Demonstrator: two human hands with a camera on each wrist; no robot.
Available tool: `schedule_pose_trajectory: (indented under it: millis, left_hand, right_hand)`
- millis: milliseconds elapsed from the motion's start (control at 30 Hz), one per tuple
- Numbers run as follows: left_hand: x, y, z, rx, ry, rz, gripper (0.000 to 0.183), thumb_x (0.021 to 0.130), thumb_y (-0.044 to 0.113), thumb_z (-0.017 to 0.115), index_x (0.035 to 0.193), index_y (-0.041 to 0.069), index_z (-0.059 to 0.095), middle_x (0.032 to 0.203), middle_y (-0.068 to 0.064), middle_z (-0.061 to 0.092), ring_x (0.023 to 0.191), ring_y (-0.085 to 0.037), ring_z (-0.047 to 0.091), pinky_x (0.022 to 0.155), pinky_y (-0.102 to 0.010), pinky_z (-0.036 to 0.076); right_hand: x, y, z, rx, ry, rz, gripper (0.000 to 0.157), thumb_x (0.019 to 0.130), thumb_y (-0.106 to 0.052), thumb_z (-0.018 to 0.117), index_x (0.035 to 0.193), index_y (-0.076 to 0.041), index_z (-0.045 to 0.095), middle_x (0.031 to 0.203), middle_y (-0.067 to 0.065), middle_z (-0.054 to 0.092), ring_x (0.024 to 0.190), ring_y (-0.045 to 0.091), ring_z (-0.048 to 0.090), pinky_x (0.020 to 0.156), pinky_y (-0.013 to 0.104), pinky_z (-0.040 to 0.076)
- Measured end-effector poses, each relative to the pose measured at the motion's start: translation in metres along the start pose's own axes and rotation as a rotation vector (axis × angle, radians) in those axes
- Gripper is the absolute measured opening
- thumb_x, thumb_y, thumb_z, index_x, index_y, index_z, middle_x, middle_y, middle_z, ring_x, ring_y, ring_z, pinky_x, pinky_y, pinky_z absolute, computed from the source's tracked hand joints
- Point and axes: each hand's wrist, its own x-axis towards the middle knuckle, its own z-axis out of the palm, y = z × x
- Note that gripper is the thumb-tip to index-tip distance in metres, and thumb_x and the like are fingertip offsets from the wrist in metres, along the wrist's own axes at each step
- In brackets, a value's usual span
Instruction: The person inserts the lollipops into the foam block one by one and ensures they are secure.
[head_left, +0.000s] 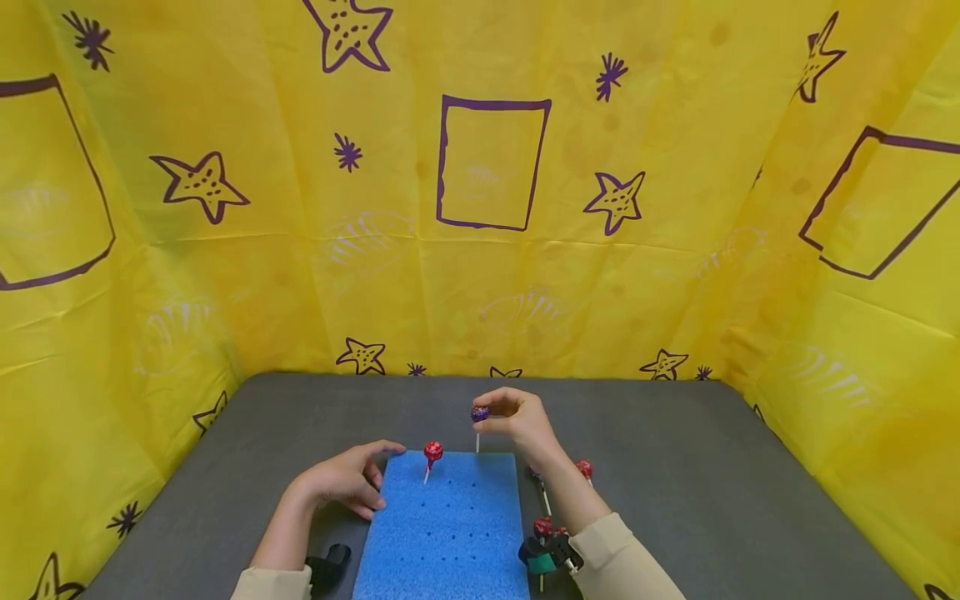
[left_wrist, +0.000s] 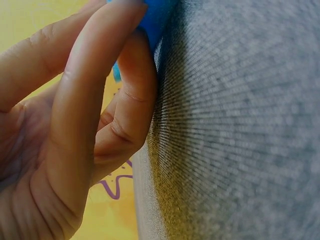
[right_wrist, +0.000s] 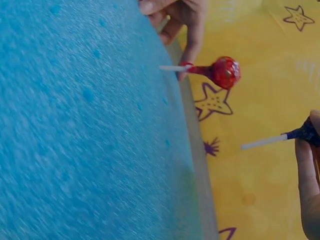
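Observation:
In the head view, my right hand [head_left: 521, 421] pinches a purple-wrapped lollipop [head_left: 479, 413] by its candy end. The white stick points down, above the far edge of a blue foam board [head_left: 405, 533] with rows of small holes. The right wrist view shows the stick's end apart from the foam. A red-wrapped lollipop [head_left: 432, 452] stands in the board near its far left corner, tilted slightly. My left hand [head_left: 345, 479] grips the board's left side, thumb on the edge and index finger reaching the far corner. Up close, its fingers [left_wrist: 80, 90] touch the blue foam.
Right of the board lie more lollipops, among them a red one [head_left: 584, 469] and another red one [head_left: 543, 527], partly hidden by my right forearm and wrist camera [head_left: 551, 553]. The dark grey table [head_left: 675, 467] is enclosed by a yellow patterned cloth [head_left: 495, 292].

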Motion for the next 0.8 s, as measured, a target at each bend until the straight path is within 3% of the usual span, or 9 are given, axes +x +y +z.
schedule_pose_trajectory:
  millis: [333,800]
  left_hand:
    - [0.0,0.0,0.001,0.001,0.006,-0.003,0.077,0.078,-0.005,0.076,0.145,0.009,0.042,0.087,-0.011,0.053,0.064,-0.017,0.063,0.059,-0.031,0.061]
    - [0.0,0.002,0.001,0.013,0.026,-0.029,0.076,0.078,-0.004,0.077,0.145,0.01,0.043,0.088,-0.012,0.053,0.063,-0.018,0.064,0.06,-0.031,0.061]
  right_hand:
    - [-0.005,0.005,0.011,0.014,-0.098,-0.01,0.034,0.077,0.0,0.079,0.109,0.005,0.07,0.111,0.02,0.071,0.091,0.014,0.068,0.076,0.027,0.061]
    - [-0.006,0.011,0.019,0.043,-0.199,-0.03,0.033,0.077,0.003,0.078,0.108,0.009,0.068,0.099,-0.002,0.074,0.088,0.011,0.067,0.076,0.025,0.06]
